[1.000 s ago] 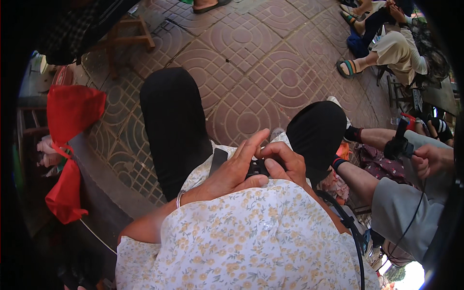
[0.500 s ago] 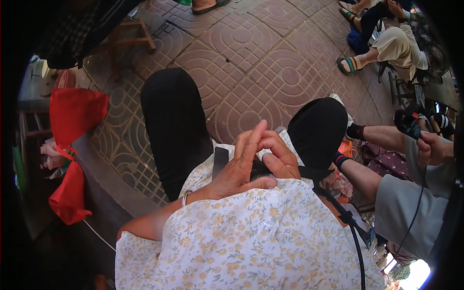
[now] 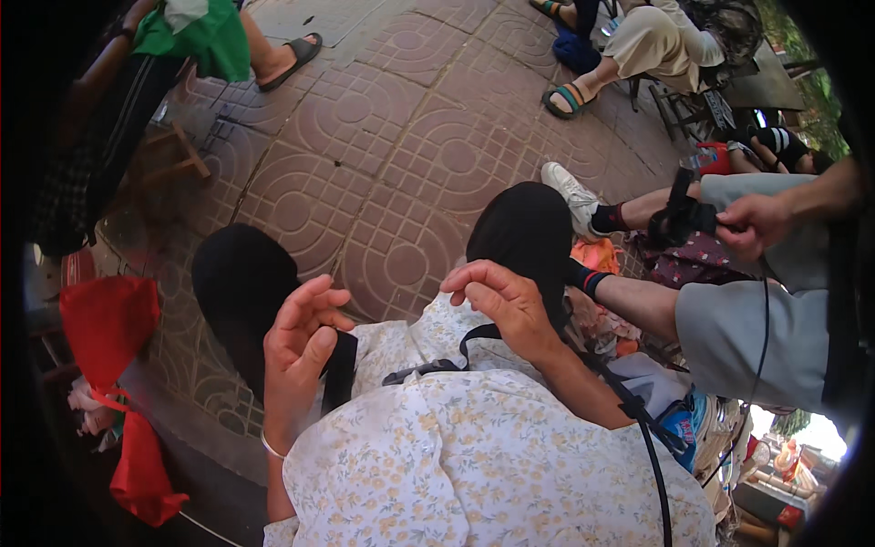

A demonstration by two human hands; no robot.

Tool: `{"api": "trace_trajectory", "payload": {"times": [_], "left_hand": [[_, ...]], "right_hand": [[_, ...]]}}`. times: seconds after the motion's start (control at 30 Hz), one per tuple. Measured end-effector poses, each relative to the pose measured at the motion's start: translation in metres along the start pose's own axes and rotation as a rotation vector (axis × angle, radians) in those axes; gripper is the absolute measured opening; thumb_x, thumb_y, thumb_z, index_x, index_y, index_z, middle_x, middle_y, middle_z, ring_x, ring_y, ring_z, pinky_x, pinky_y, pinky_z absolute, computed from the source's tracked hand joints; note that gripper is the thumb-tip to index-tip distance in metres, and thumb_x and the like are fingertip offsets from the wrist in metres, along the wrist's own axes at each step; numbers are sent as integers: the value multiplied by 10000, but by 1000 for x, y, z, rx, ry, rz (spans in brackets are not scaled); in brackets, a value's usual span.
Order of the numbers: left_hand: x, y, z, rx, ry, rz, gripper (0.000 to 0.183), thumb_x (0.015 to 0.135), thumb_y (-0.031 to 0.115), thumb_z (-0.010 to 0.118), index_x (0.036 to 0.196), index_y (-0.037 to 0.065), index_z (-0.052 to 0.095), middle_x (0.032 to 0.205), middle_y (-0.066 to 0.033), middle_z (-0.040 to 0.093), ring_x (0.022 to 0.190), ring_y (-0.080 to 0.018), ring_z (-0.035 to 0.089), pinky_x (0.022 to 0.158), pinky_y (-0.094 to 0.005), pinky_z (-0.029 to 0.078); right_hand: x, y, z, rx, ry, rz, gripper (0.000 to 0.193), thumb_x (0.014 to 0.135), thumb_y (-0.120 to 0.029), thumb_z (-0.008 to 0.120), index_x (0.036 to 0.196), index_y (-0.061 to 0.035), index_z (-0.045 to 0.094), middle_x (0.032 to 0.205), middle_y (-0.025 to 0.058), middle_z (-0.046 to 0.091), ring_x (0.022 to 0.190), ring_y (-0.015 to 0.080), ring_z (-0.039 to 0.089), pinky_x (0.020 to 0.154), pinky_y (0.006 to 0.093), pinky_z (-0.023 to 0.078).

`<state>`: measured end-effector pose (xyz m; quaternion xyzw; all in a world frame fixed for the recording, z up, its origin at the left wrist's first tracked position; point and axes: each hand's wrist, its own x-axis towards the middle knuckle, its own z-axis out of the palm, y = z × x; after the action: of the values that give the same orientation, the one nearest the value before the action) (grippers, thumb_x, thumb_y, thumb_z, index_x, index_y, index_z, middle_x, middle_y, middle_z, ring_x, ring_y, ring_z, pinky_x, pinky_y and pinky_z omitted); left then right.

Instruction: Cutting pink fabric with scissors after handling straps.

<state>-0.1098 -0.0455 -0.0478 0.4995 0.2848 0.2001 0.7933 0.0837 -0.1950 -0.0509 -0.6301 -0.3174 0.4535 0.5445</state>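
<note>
My left hand (image 3: 303,342) is raised over my lap with its fingers loosely bent and apart, holding nothing. A bracelet (image 3: 272,448) circles that wrist. Opposite it, my right hand (image 3: 507,305) hovers near my right knee, its fingers curved toward the left and nothing visible in them. A wide gap separates the two hands. Between and below them, a black strap with a buckle (image 3: 421,370) crosses the waist of my white floral top (image 3: 401,456). My black-trousered knees (image 3: 246,287) stick out beyond the hands.
Close on my right sits a person in grey shorts (image 3: 756,342), holding a black device (image 3: 679,214) with a cable. Red cloths (image 3: 108,328) hang at the left. A wooden stool (image 3: 169,159) and a person with a green cloth (image 3: 196,41) are at the far left.
My hands, clasped together before, have parted to the left and right. The view has shifted, bringing the green cloth and more of the neighbour on the right into sight.
</note>
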Motion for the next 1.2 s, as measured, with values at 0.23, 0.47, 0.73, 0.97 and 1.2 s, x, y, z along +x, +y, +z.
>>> {"api": "trace_trajectory", "payload": {"times": [0.23, 0.47, 0.73, 0.97, 1.2], "left_hand": [[23, 11, -7, 142, -150, 89, 480, 773, 168, 611, 1174, -18, 423, 1009, -92, 542, 797, -114, 506, 736, -233, 402], [46, 35, -13, 284, -168, 177, 492, 765, 247, 620, 1138, -25, 448, 975, -89, 547, 767, -117, 498, 720, -227, 398], [43, 37, -18, 241, -305, 64, 493, 745, 268, 647, 1099, -30, 477, 958, -92, 562, 770, -128, 510, 690, -235, 406], [24, 76, -28, 414, -237, 332, 603, 721, 379, 626, 1130, -27, 448, 961, -125, 560, 736, -133, 512, 578, -211, 344], [16, 92, -35, 441, -185, 564, 608, 749, 424, 568, 1152, -11, 431, 991, -159, 531, 710, -148, 499, 568, -218, 353]], "right_hand": [[-46, -21, -6, 222, 223, -20, 146, 810, -93, 549, 943, -32, 554, 838, -1, 571, 737, 37, 501, 670, 189, 413], [-97, 17, -21, 344, -202, 347, 148, 792, -79, 568, 927, -19, 557, 856, 5, 567, 764, 35, 491, 670, 175, 400], [-134, 48, -42, -33, -171, 708, 133, 790, -166, 577, 793, -33, 573, 631, -52, 499, 602, 27, 441, 543, 184, 369], [-113, -17, -68, 250, 269, 21, 111, 712, -58, 609, 781, 11, 558, 721, 44, 538, 618, 79, 474, 558, 202, 370], [-79, -34, -55, -193, 1347, -669, 143, 834, -96, 489, 909, 22, 522, 842, 52, 532, 686, 84, 464, 662, 189, 375]]}}
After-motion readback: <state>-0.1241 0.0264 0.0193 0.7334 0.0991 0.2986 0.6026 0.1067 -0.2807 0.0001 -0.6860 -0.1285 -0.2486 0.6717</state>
